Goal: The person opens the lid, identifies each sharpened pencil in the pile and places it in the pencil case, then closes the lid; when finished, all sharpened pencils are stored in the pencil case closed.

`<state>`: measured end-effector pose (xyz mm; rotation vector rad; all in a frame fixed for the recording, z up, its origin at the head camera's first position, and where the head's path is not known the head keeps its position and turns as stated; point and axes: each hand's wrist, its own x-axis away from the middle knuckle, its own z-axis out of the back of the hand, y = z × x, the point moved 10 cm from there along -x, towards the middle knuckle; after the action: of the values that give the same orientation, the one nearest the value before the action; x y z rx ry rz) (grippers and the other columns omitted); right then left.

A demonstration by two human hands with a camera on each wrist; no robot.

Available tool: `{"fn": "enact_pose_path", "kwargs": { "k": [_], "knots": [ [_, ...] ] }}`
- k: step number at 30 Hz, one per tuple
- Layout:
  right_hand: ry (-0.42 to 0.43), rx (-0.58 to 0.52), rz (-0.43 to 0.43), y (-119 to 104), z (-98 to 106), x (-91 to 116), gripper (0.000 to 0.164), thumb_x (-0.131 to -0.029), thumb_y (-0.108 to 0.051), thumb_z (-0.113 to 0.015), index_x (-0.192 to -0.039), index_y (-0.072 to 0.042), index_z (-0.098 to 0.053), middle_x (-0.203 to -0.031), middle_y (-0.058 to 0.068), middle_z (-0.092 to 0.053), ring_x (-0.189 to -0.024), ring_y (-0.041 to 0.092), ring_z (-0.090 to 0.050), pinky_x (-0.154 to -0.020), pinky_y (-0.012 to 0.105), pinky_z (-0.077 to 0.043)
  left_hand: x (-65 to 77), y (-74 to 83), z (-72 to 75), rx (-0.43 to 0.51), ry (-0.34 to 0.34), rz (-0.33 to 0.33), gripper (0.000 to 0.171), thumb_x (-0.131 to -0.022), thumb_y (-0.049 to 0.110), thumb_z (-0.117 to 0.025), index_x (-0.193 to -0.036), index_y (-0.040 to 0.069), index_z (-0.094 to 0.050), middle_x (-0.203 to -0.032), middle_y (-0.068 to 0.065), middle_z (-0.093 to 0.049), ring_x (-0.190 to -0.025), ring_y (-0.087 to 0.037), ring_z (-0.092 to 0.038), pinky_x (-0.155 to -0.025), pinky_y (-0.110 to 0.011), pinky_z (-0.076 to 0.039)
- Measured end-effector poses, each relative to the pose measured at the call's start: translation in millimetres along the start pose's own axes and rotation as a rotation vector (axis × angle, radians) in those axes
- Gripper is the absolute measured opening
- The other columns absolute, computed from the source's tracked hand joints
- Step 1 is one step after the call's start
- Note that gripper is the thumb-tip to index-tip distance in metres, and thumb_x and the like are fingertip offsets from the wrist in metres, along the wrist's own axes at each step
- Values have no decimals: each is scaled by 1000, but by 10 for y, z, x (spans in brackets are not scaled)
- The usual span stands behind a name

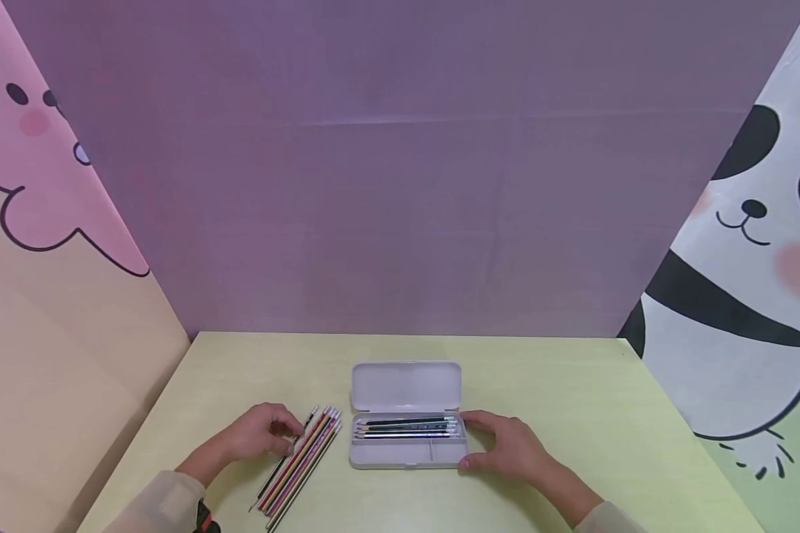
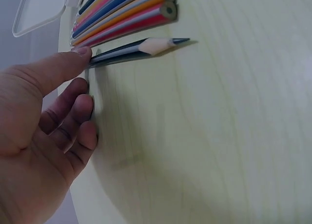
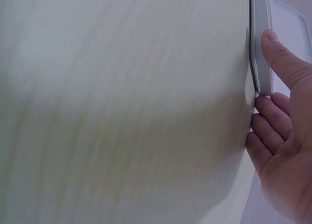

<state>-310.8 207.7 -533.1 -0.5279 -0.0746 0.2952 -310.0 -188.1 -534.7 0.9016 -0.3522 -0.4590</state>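
Observation:
On the left, my left hand (image 1: 260, 433) pinches a dark pencil (image 2: 122, 53) between thumb and fingers. Its sharpened tip points toward the near edge, and it lies along the outer side of a row of colourful pencils (image 1: 304, 463). In the middle stands a white pencil case (image 1: 407, 386) with its lid folded back. Several dark pencils (image 1: 407, 426) lie in its rear compartment; the front part, split by a small divider, holds nothing. My right hand (image 1: 510, 448) holds the case's right end, thumb at the front corner and fingers at the back.
The pale wooden table (image 1: 560, 392) meets a purple backdrop (image 1: 400, 185) behind the case. A panel with a panda picture (image 1: 740, 311) stands on the right, and one with a pink cartoon (image 1: 53, 200) on the left.

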Motion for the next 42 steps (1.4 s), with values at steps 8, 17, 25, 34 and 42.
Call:
{"fn": "enact_pose_path", "kwargs": {
  "k": [8, 17, 25, 34, 42],
  "knots": [
    [-6, -7, 8, -33, -1, 22, 83, -63, -54, -93, -135, -24, -67, -132, 1, -71, -123, 33, -65, -101, 55, -50, 8, -36, -3, -115, 31, 9, 21, -86, 11, -82, -107, 8, -78, -93, -1, -63, -83, -10, -51, -72, -24, -47],
    [-7, -9, 23, -38, -21, 30, 82, -63, -56, -92, -135, -24, -67, -131, 1, -71, -121, 32, -66, -100, 55, -51, 27, -8, 0, -266, 60, 20, 19, -84, 7, -82, -102, 11, -76, -93, 2, -65, -83, -11, -54, -73, -28, -50],
    [-9, -15, 25, -30, -33, 11, 83, -63, -56, -92, -135, -25, -67, -132, 0, -71, -123, 31, -65, -101, 55, -50, 41, -22, 47, -228, 122, 89, 20, -83, -2, -77, -100, 8, -75, -86, 0, -63, -78, -16, -53, -64, -28, -48],
    [1, -10, 25, -42, -3, 17, 83, -62, -56, -92, -135, -24, -67, -132, 1, -71, -121, 32, -66, -101, 55, -50, 58, -49, 152, -167, 241, 153, 39, -80, -8, -76, -118, 0, -71, -87, -3, -65, -77, -16, -60, -62, -29, -51],
    [9, -10, 28, -36, 24, 7, 81, -63, -54, -93, -135, -24, -67, -131, 0, -71, -121, 31, -66, -101, 55, -50, -26, 153, 235, -118, 247, 91, 28, -86, -3, -74, -114, 1, -75, -87, -2, -67, -79, -17, -62, -60, -27, -52]
  ]
}}
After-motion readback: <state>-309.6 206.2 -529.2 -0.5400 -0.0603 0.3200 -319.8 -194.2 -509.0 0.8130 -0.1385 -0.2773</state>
